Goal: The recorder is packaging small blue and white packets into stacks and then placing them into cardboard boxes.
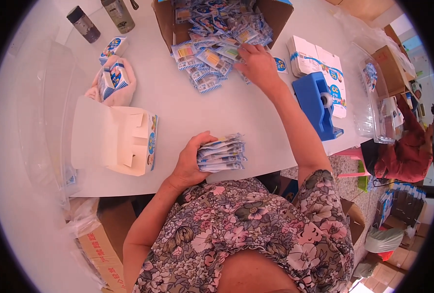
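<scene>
My left hand [190,158] is closed round a stack of small sealed plastic packets [222,154] with blue-striped ends, near the table's front edge. Farther out, my right hand [258,63] reaches to the loose packets [212,59] spilling from an open cardboard box [164,22]. Its thumb and fingers close at the edge of one packet [229,52]; the fingertips are partly hidden. To the left of the stack lies an open white carton [114,134] with a blue printed side, its lid folded back.
A blue tape dispenser [314,105] stands right of my forearm, beside flat printed cartons [319,63]. Small filled boxes [119,75] rest on pink cloth [126,95] at left, below two bottles [83,24]. Another person's red sleeve [407,156] shows far right.
</scene>
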A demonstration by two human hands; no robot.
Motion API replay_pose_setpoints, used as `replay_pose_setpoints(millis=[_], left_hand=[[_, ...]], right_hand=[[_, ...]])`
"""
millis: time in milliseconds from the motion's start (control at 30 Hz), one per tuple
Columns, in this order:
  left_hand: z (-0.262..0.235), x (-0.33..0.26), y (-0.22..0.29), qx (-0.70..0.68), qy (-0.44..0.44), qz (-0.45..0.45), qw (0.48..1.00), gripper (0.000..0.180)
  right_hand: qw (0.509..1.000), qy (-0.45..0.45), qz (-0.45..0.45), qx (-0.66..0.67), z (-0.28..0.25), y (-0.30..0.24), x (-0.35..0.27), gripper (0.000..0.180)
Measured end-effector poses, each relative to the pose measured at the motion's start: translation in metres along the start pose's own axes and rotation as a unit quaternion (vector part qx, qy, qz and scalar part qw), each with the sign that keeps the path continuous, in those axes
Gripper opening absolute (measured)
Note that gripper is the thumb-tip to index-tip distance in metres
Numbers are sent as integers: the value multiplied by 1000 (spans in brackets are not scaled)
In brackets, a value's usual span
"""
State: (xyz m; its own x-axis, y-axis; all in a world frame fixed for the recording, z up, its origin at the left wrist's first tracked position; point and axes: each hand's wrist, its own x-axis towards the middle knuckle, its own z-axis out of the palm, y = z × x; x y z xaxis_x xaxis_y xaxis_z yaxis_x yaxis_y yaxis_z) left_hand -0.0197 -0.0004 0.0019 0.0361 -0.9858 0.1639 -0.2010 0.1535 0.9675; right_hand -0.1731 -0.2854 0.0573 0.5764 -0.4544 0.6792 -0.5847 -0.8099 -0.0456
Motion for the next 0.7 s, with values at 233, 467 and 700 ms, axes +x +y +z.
replay_pose_setpoints(millis=[233, 467, 700], left_hand=[[-6, 1, 7, 165, 28, 92, 982, 64], [-5, -4, -17, 116, -2, 80, 990, 68], [-4, 6, -2, 159, 7, 120, 980, 67]], right_hand=[[967, -124, 38, 218, -26, -31, -45, 17], [919, -257, 80, 289, -16, -58, -11, 19], [994, -35, -1, 103, 26, -26, -17, 22]])
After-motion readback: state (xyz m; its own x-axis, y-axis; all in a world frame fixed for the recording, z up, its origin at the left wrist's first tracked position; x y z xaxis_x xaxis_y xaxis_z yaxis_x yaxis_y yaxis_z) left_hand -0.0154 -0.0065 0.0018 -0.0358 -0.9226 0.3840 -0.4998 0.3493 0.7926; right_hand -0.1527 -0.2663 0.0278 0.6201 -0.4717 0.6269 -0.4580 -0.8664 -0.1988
